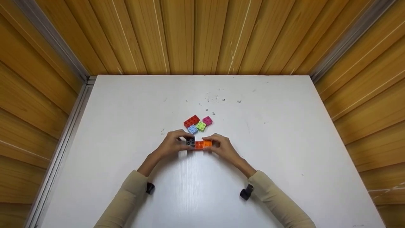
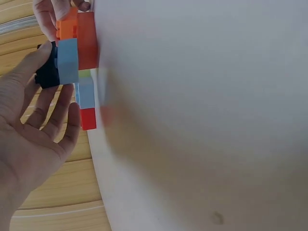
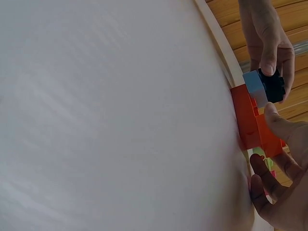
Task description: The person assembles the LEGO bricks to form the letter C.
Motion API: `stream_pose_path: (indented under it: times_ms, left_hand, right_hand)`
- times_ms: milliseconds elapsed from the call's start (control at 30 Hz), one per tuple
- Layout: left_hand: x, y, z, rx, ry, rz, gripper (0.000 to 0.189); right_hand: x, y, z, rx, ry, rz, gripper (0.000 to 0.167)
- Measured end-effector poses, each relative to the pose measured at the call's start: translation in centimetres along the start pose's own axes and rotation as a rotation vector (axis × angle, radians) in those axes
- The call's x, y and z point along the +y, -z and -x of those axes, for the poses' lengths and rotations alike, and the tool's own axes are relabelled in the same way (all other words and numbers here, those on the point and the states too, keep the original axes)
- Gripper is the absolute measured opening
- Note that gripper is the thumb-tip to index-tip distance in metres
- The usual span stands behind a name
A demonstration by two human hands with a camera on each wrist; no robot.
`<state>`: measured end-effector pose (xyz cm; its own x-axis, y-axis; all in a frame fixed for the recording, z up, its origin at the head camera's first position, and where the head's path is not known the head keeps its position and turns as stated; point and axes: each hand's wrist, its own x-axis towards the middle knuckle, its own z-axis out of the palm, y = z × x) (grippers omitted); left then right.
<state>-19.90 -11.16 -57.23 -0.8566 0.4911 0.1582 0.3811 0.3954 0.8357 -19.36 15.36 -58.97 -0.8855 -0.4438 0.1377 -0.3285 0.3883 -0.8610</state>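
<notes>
My left hand (image 1: 172, 142) pinches a black toy building brick (image 1: 190, 141) between thumb and fingers. Directly beneath the black brick is a light blue brick (image 2: 68, 60), lined up over one end of a longer red-orange brick (image 3: 245, 115) lying on the table. At that long brick's other end sits an orange brick (image 1: 207, 143), pinched by the thumb and fingers of my right hand (image 1: 223, 145). A few studs of the red-orange brick show between the two stacks in the head view.
Just beyond the hands lie several loose bricks: a red one (image 1: 191, 121), a light blue one (image 1: 192, 129), a lime green one (image 1: 201, 126) and a magenta one (image 1: 207, 120). The white table (image 1: 269, 126) meets wood-plank walls (image 1: 202, 38) at the back and sides.
</notes>
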Motion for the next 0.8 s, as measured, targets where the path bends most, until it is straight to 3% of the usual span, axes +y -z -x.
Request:
stream_pose_path:
  times_ms: [200, 467, 800]
  left_hand:
    - [-0.29, -0.08, -0.15, 0.006, -0.011, -0.006, 0.042]
    - [0.31, -0.19, -0.04, 0.034, 0.004, -0.154, 0.042]
    - [0.69, -0.49, -0.08, 0.055, 0.004, -0.246, 0.040]
  right_hand:
    - [-0.03, 0.00, 0.02, 0.012, 0.039, 0.031, 0.034]
    - [0.11, -0.25, 0.00, 0.017, 0.020, 0.015, 0.034]
    - [-0.22, -0.31, 0.01, 0.027, 0.028, -0.004, 0.036]
